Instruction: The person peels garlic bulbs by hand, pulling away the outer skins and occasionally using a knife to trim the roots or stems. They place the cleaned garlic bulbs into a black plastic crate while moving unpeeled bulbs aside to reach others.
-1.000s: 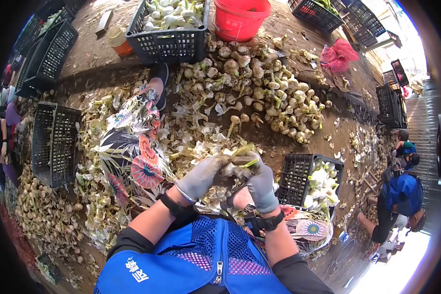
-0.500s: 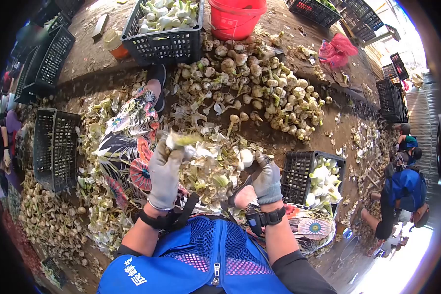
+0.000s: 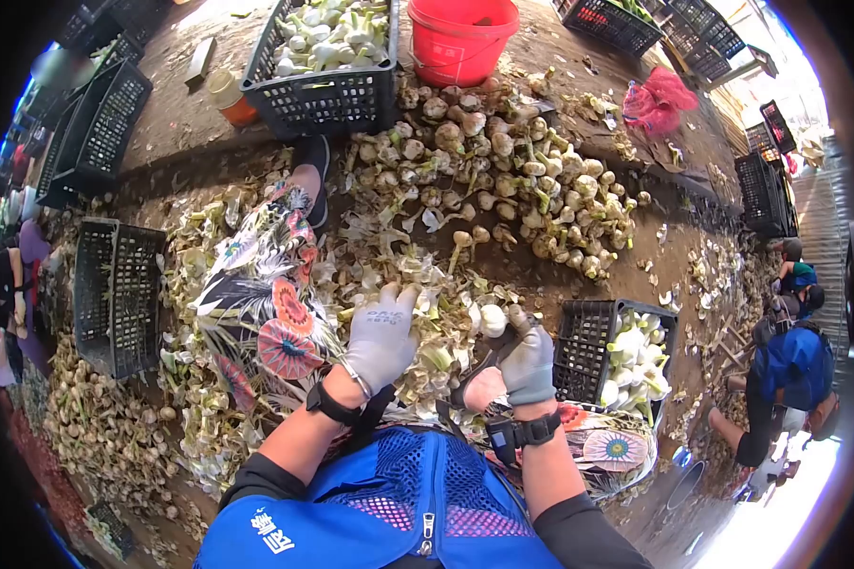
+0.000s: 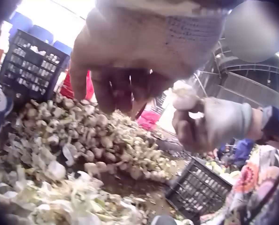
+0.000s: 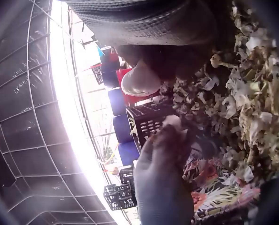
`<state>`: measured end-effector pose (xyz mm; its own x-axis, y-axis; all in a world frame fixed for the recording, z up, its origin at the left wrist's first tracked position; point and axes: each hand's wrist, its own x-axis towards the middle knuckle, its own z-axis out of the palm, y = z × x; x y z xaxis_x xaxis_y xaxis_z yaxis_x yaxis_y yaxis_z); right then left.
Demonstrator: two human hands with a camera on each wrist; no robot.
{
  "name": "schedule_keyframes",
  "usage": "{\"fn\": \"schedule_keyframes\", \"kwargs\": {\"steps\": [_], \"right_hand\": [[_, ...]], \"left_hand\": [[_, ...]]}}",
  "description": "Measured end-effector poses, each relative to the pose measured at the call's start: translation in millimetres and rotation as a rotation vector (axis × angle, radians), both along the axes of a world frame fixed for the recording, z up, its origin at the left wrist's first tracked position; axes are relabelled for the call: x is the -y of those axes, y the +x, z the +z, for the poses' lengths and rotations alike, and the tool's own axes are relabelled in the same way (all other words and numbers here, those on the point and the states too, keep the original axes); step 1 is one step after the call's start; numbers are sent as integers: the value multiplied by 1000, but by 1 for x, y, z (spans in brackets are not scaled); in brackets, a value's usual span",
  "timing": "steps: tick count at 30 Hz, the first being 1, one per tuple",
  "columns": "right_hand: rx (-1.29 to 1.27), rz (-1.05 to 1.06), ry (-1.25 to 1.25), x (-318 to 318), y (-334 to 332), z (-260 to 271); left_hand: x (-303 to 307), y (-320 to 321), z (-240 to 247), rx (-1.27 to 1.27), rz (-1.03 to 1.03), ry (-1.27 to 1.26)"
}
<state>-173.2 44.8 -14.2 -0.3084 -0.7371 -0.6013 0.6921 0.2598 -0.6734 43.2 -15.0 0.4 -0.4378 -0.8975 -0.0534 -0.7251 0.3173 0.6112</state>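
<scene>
Both hands wear pale grey work gloves. My right hand (image 3: 529,360) pinches a white peeled garlic bulb (image 3: 492,321) between thumb and fingers. The same bulb (image 4: 184,96) shows above the right hand's fingertips in the left wrist view, and hangs below the glove as a round bulb (image 5: 139,80) in the right wrist view. Left of it, back upward, my left hand (image 3: 382,337) hovers over loose garlic skins (image 3: 436,356); its fingers hang loosely with no bulb among them. The two hands are apart.
Ahead lies a heap of unpeeled garlic (image 3: 560,199). A black crate of cleaned garlic (image 3: 636,356) stands right of the right hand. Farther off are another filled crate (image 3: 323,100), a red bucket (image 3: 460,47) and a pink net bag (image 3: 659,100). An upright black crate (image 3: 119,299) is at left.
Both hands were together at the garlic, then the left hand swung left and up with torn skins. It now sits lower, back upward, without them; the right hand keeps the bulb.
</scene>
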Motion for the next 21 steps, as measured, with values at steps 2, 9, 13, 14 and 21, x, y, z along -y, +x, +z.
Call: {"fn": "schedule_keyframes", "kwargs": {"steps": [2, 9, 13, 14, 21], "right_hand": [[-320, 116, 65, 0, 5, -14], [-295, 466, -350, 56, 19, -14], [-1284, 412, 81, 101, -39, -103], [-1436, 413, 194, 115, -48, -103], [-1570, 699, 296, 166, -114, -186]], "left_hand": [[-2, -4, 1, -64, 12, 72], [105, -6, 49, -1092, 264, 757], [184, 26, 67, -1537, 214, 488], [182, 23, 62, -1481, 341, 449], [109, 0, -10, -932, 494, 860]]}}
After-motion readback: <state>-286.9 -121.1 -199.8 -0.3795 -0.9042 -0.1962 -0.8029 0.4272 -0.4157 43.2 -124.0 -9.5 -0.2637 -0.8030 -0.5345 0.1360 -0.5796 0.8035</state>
